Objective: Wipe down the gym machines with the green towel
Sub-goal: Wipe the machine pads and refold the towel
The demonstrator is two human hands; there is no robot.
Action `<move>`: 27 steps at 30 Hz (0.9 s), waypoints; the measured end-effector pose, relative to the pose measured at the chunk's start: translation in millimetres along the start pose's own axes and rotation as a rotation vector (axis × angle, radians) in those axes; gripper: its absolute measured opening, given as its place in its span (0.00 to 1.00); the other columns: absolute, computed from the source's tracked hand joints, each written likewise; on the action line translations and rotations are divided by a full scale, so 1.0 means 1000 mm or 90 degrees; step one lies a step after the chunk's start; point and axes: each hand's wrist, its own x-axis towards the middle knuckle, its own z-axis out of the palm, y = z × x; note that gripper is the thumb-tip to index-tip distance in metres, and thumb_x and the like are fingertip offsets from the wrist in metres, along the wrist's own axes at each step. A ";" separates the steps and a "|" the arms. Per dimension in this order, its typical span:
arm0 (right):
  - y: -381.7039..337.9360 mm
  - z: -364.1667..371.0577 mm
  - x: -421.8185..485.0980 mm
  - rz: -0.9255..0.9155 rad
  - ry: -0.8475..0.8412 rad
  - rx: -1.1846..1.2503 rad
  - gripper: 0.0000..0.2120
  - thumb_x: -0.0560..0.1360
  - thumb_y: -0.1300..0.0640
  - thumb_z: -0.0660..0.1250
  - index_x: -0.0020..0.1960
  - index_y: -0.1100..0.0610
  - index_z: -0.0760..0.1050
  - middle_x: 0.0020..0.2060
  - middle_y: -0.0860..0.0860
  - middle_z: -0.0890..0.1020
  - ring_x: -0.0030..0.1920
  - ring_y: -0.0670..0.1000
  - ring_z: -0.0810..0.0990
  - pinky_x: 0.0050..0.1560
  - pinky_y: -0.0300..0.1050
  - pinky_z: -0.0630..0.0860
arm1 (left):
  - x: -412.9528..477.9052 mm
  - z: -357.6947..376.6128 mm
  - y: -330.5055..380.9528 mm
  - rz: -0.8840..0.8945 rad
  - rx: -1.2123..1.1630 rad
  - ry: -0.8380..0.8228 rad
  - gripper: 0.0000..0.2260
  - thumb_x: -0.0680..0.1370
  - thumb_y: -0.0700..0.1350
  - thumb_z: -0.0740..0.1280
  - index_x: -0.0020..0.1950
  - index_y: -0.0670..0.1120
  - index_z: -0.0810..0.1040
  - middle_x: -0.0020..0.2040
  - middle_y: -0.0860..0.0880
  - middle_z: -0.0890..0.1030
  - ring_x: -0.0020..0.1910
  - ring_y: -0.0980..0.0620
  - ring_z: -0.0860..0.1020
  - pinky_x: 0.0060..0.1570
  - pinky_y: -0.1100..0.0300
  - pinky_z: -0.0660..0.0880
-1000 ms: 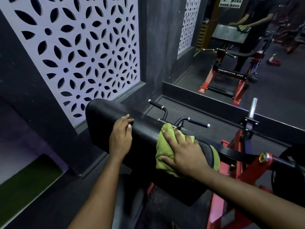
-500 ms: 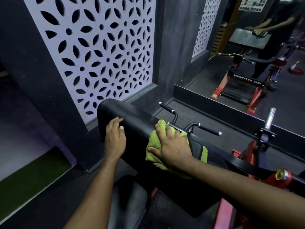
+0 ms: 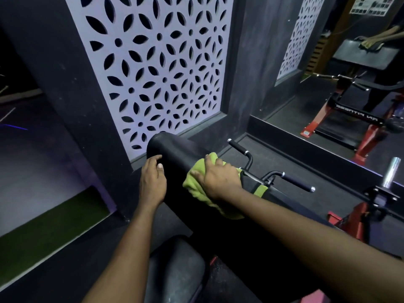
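Green towel (image 3: 193,184) lies bunched on the black arm pad (image 3: 175,147), toward its left end. Right hand (image 3: 218,178) presses it, fingers flat and spread. Left hand (image 3: 153,182) rests loosely on the pad edge, holding nothing. Mid-wipe; next, likely sweep left, keeping pressure.

Reaches forward with both bare forearms, the left from straight below, the right slanting in from the lower right. Rests the left hand (image 3: 153,184) palm down on the black pad (image 3: 175,147), fingers lightly bent, thumb on the side toward the right hand. Presses the right hand (image 3: 218,178) flat on the green towel (image 3: 193,188), fingers spread and nearly straight, just beside the left hand without touching it.
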 end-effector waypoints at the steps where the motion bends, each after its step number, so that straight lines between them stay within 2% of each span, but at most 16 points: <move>1: -0.006 -0.002 0.007 0.021 -0.004 0.015 0.39 0.81 0.30 0.45 0.79 0.58 0.59 0.68 0.64 0.74 0.61 0.66 0.77 0.57 0.58 0.75 | 0.002 -0.002 -0.002 -0.003 -0.001 0.009 0.15 0.84 0.41 0.57 0.70 0.48 0.73 0.69 0.47 0.73 0.67 0.50 0.71 0.64 0.59 0.66; 3: -0.016 -0.001 0.009 0.044 0.004 0.007 0.39 0.80 0.29 0.47 0.77 0.58 0.60 0.67 0.65 0.73 0.61 0.67 0.76 0.59 0.62 0.75 | 0.004 -0.006 -0.004 -0.001 -0.001 0.021 0.15 0.84 0.41 0.56 0.70 0.47 0.73 0.69 0.47 0.74 0.68 0.49 0.71 0.65 0.57 0.67; 5: -0.020 0.006 0.005 -0.001 0.009 -0.050 0.42 0.79 0.28 0.50 0.80 0.57 0.54 0.70 0.66 0.69 0.63 0.67 0.74 0.59 0.66 0.74 | 0.007 -0.012 -0.008 -0.004 -0.005 0.027 0.15 0.84 0.42 0.56 0.70 0.47 0.73 0.68 0.47 0.74 0.67 0.49 0.72 0.67 0.54 0.69; 9: -0.026 0.005 0.028 -0.098 0.031 -0.088 0.43 0.79 0.28 0.49 0.81 0.59 0.52 0.69 0.68 0.69 0.61 0.67 0.75 0.57 0.64 0.76 | 0.024 -0.024 -0.023 -0.020 0.020 0.053 0.15 0.85 0.43 0.56 0.69 0.47 0.74 0.67 0.47 0.74 0.66 0.49 0.73 0.64 0.56 0.68; 13: -0.052 0.001 0.076 -0.114 0.019 -0.003 0.42 0.81 0.30 0.49 0.81 0.61 0.54 0.69 0.68 0.70 0.61 0.67 0.77 0.56 0.58 0.75 | 0.037 -0.033 -0.030 -0.054 0.023 0.070 0.15 0.85 0.43 0.56 0.70 0.46 0.73 0.68 0.46 0.75 0.65 0.49 0.73 0.61 0.58 0.68; 16: -0.075 -0.007 0.119 -0.123 -0.029 0.067 0.40 0.81 0.30 0.48 0.81 0.58 0.54 0.71 0.67 0.69 0.64 0.68 0.75 0.57 0.59 0.74 | 0.042 -0.036 -0.030 -0.058 0.020 0.068 0.15 0.85 0.43 0.55 0.71 0.45 0.73 0.69 0.45 0.74 0.66 0.48 0.73 0.62 0.59 0.67; 19: -0.082 -0.004 0.127 -0.157 -0.040 0.060 0.38 0.80 0.30 0.50 0.81 0.54 0.52 0.75 0.66 0.64 0.69 0.69 0.70 0.62 0.65 0.73 | 0.044 -0.034 -0.027 -0.072 0.010 0.059 0.16 0.86 0.44 0.55 0.72 0.46 0.72 0.70 0.45 0.74 0.67 0.48 0.72 0.61 0.60 0.66; 23: -0.077 0.004 0.121 -0.292 -0.028 -0.017 0.37 0.80 0.32 0.54 0.82 0.45 0.46 0.82 0.60 0.50 0.76 0.69 0.59 0.69 0.70 0.67 | 0.053 -0.027 -0.025 -0.079 -0.002 0.039 0.17 0.86 0.45 0.54 0.75 0.46 0.70 0.72 0.46 0.73 0.70 0.48 0.71 0.65 0.60 0.66; 27: -0.089 -0.005 0.153 -0.332 -0.071 0.012 0.34 0.81 0.32 0.53 0.82 0.39 0.47 0.83 0.54 0.47 0.79 0.68 0.54 0.72 0.68 0.65 | 0.054 -0.024 -0.026 -0.095 -0.007 0.055 0.18 0.86 0.45 0.54 0.75 0.46 0.69 0.73 0.47 0.72 0.71 0.49 0.70 0.64 0.61 0.65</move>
